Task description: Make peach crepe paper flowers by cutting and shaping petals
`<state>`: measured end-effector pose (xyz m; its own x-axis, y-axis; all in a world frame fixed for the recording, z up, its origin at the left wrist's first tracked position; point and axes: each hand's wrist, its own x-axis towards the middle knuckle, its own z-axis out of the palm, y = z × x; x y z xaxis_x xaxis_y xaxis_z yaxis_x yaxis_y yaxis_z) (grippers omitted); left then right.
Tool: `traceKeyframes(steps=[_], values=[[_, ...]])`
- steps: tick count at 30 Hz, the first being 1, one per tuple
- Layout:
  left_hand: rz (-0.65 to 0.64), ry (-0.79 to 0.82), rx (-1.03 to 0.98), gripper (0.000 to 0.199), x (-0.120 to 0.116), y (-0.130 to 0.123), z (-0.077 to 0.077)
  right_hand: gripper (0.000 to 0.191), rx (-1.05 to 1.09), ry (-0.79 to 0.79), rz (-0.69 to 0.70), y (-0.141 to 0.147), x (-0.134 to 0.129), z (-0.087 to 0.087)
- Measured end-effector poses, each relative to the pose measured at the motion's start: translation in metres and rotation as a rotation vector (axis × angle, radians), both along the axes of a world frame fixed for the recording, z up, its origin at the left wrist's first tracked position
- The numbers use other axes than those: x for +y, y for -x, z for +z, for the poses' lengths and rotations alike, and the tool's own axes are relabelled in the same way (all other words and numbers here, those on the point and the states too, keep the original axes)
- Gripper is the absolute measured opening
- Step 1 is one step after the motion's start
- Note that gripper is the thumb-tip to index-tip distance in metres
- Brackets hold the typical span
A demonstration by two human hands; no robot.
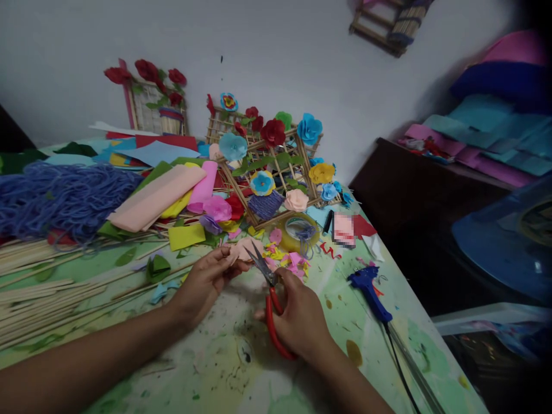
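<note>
Between its fingertips my left hand (211,282) pinches a pale pink piece of paper (248,248). My right hand (299,313) is wrapped round red-handled scissors (272,322), whose parted blades point up and left, close to the paper's right side. Small pink and yellow paper scraps (295,261) lie just beyond the blades. A roll of tape (317,234) rests behind them. Farther back stands a stick lattice frame (241,190) with paper flowers, among them a pale pink flower (296,200).
Blue yarn (73,195), rolled pink paper (157,198) and thin wooden sticks (47,305) cover the left side. A blue glue gun (371,290) with a cord lies right, near the table edge. Red flowers (149,72) stand by the wall.
</note>
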<state>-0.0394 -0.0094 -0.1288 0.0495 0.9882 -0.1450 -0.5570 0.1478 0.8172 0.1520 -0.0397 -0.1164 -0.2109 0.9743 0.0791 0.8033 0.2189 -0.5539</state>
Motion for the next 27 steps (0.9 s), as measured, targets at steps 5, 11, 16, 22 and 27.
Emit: traceKeyframes(steps=[5,11,16,22,27], values=[[0.027,-0.018,0.028,0.022,-0.004,-0.0021,-0.0024,0.063,-0.126,-0.013,0.069,0.0013,-0.0024,0.0014],[0.076,0.028,-0.013,0.034,-0.0039,-0.0036,-0.006,0.068,-0.125,-0.022,0.111,0.0024,-0.005,0.0019],[0.044,0.003,-0.004,0.033,-0.006,-0.0061,-0.0035,0.068,-0.138,-0.037,0.144,0.0045,-0.0074,-0.0001],[-0.004,0.002,-0.005,0.031,-0.0092,-0.0092,-0.0042,0.065,-0.136,-0.053,0.161,0.0071,-0.0086,-0.0019],[-0.028,0.025,-0.017,0.033,-0.0101,-0.0102,-0.0053,0.063,-0.131,-0.062,0.173,0.0083,-0.0096,-0.0013]])
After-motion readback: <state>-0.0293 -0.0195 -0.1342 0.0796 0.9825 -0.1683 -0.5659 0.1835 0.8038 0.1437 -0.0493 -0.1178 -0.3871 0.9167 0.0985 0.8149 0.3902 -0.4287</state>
